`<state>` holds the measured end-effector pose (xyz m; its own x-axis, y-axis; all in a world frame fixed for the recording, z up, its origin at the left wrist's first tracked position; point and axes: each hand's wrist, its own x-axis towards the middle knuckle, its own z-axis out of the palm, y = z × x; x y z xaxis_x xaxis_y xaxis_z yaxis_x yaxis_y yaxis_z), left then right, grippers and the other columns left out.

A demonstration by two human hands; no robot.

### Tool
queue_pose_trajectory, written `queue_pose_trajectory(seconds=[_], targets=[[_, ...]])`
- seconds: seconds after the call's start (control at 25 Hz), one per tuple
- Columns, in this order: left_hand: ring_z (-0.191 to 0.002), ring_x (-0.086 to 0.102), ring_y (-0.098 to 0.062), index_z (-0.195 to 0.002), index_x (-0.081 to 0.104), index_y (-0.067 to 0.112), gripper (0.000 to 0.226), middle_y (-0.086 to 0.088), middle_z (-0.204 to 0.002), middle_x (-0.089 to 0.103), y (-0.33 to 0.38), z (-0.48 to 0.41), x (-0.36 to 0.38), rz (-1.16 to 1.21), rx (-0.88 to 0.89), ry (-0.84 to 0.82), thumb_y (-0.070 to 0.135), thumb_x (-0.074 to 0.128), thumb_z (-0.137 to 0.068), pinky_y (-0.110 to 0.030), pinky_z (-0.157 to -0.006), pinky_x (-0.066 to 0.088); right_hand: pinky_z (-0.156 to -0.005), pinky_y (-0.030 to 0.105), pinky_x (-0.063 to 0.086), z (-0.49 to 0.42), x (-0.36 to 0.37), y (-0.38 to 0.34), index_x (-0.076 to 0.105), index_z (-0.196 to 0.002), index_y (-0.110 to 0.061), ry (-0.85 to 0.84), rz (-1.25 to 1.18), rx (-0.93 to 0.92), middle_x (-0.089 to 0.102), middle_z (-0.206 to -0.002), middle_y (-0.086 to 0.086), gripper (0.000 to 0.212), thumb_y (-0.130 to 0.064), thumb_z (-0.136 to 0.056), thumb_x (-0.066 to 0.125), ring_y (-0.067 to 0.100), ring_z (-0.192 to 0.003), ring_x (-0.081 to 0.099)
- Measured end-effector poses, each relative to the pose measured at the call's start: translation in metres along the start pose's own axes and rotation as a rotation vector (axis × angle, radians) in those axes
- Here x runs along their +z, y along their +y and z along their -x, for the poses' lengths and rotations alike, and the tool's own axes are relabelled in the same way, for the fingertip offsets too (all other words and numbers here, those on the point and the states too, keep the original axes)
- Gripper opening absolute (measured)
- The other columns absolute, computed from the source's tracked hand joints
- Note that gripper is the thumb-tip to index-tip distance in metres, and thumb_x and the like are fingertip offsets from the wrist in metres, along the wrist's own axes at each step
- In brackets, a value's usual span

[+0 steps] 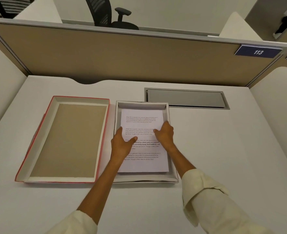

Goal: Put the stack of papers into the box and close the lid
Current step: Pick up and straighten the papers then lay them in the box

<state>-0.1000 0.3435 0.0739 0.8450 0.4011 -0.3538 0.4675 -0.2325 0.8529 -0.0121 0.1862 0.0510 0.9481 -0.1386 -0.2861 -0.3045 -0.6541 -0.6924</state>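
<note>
A stack of white printed papers (141, 122) lies inside a shallow white box (171, 179) in the middle of the desk. My left hand (122, 143) grips the stack's left edge, thumb on top of the page. My right hand (164, 133) holds the right edge near the box's right wall, thumb on the sheet. The lid (66, 141), red-edged with a brown inside, lies upturned on the desk just left of the box, touching or nearly touching it.
A grey cable hatch (186, 98) is set into the white desk (223, 157) behind the box at right. A tan partition (122, 56) with a blue sign reading 113 closes the back. A black office chair (109, 14) stands beyond it.
</note>
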Motion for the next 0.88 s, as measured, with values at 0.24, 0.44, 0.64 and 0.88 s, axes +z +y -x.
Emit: queue_pose_trajectory(seconds=[0.24,0.44,0.64,0.88], targets=[[-0.113,0.062,-0.033,-0.104,0.063,-0.005,0.026,-0.021,-0.119,0.063,-0.006,0.045,0.000,0.713,-0.629,-0.266,0.004,0.074,-0.082,-0.046,-0.105,0.049,-0.111,0.040,0.038,-0.054,-0.005,-0.044,0.041,-0.143,-0.008,-0.219,0.206,-0.377,0.047,-0.147,0.013,0.050,-0.016,-0.096,0.056,0.031,-0.136,0.043],[-0.116,0.055,-0.053,-0.115,0.061,0.008,0.040,-0.030,-0.128,0.051,-0.009,0.070,0.004,1.018,-0.938,-0.409,-0.008,0.071,-0.080,-0.058,-0.100,0.048,-0.102,0.042,0.043,-0.090,0.002,-0.058,0.054,-0.132,-0.005,-0.359,0.427,-0.462,0.058,-0.135,0.017,0.035,-0.017,-0.099,0.049,0.034,-0.123,0.053],[-0.117,0.055,-0.052,-0.114,0.062,0.014,0.045,-0.025,-0.126,0.061,-0.013,0.068,0.012,1.064,-0.972,-0.436,-0.011,0.071,-0.078,-0.068,-0.097,0.044,-0.104,0.041,0.044,-0.110,0.010,-0.069,0.061,-0.124,-0.004,-0.475,0.501,-0.447,0.062,-0.128,0.016,0.032,-0.014,-0.101,0.042,0.033,-0.117,0.056],[-0.117,0.056,-0.049,-0.107,0.062,0.011,0.036,-0.025,-0.114,0.064,-0.017,0.059,0.021,1.069,-1.020,-0.356,-0.014,0.066,-0.081,-0.063,-0.097,0.047,-0.104,0.036,0.046,-0.124,0.015,-0.075,0.070,-0.115,-0.002,-0.486,0.451,-0.443,0.067,-0.123,0.015,0.030,-0.004,-0.095,0.047,0.029,-0.113,0.061]])
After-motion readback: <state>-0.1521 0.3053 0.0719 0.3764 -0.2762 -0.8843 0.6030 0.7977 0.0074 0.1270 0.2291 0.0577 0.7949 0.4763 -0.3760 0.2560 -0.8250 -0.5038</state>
